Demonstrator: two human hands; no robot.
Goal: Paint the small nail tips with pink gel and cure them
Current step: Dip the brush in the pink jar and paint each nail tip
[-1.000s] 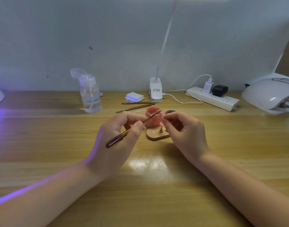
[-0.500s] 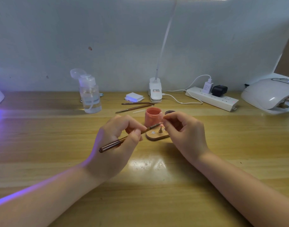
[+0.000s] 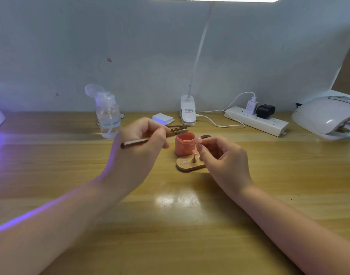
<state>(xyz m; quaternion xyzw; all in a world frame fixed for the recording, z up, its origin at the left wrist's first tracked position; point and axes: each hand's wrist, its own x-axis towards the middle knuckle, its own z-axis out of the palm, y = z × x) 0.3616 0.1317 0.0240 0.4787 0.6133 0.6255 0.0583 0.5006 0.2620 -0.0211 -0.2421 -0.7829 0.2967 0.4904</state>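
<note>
My left hand (image 3: 142, 143) grips a brown brush (image 3: 134, 143), whose tip reaches over the open pink gel jar (image 3: 184, 144) at the table's middle. My right hand (image 3: 219, 153) pinches a small pink nail tip (image 3: 199, 140) on its stand, just right of the jar. In front of the jar lies an oval wooden holder (image 3: 187, 166) with another pink nail tip (image 3: 194, 153) standing upright on a small peg. The brush tip is blurred.
A white curing lamp (image 3: 327, 116) sits at the far right, a power strip (image 3: 255, 121) with plugs behind. A clear pump bottle (image 3: 107, 116), a white pad stack (image 3: 162, 118), spare brushes (image 3: 178, 127) and a clip lamp base (image 3: 188, 111) line the back. Violet light glows at left.
My left hand has lifted and moved up and back, bringing the brush tip from the nail tip to over the jar. My right hand has kept hold of its nail tip.
</note>
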